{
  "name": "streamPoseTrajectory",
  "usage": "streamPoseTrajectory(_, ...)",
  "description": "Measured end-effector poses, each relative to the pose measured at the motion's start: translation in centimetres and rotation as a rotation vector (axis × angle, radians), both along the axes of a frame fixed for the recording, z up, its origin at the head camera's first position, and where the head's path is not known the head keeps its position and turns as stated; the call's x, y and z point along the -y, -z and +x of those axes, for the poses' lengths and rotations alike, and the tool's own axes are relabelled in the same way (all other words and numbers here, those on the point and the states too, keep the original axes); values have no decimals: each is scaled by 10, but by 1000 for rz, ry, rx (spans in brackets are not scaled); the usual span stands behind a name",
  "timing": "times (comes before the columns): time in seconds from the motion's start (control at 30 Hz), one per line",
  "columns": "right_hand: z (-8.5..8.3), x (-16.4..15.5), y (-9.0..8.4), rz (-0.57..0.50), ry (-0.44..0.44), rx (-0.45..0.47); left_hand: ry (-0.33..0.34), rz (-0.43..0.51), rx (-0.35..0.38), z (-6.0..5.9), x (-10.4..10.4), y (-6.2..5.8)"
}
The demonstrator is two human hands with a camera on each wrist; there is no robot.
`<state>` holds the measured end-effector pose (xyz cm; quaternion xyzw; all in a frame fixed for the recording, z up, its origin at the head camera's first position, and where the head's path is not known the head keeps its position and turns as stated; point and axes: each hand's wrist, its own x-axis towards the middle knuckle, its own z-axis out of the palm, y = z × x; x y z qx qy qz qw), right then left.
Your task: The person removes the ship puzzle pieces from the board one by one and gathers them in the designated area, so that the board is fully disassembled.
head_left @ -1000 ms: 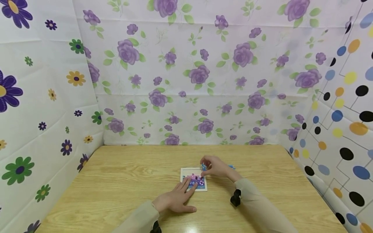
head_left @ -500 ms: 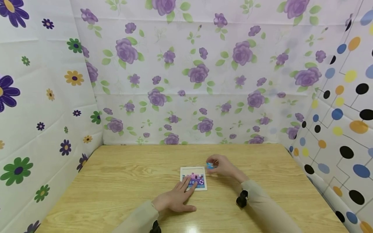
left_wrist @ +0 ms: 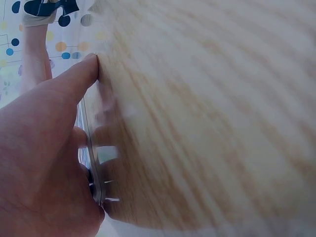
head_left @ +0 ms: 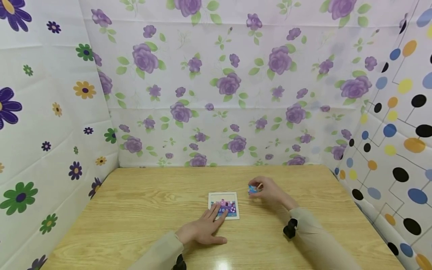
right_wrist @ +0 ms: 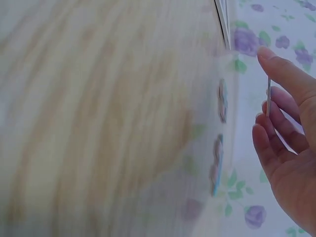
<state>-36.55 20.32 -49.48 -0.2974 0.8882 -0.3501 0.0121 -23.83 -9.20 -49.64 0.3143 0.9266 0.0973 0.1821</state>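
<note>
While our left hand (head_left: 204,227) rests straight-fingered on the puzzle board (head_left: 224,196) on the tabletop (head_left: 152,202), whose lower part looks filled and top bare, our right hand (head_left: 271,190) pinches an unplaced blue piece (head_left: 252,189) nearby.

In the head view we see bright, even light across the table (head_left: 152,210), a white glare spot near its front edge, and a soft shadow under the left hand (head_left: 204,227). In the left wrist view we find that hand dim against washed-out, blurred wood. In the right wrist view we see smeared grain and the flowered cloth (right_wrist: 245,160) faintly mirrored.
</note>
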Motion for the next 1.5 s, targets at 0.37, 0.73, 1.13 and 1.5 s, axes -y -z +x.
streamPoseTrajectory(0.37,-3,-33,0,24,46,-22,-6,-3,-1,-1,-1,0)
streamPoseTrajectory(0.73,-7,-60,8,40,54,49,-6,-1,-12,0,-1,5)
streamPoseTrajectory(1.13,-15,-79,5,82,84,96,0,9,-16,0,-1,3)
streamPoseTrajectory(1.5,-22,-92,11,164,98,97,5,7,-31,-1,-1,5)
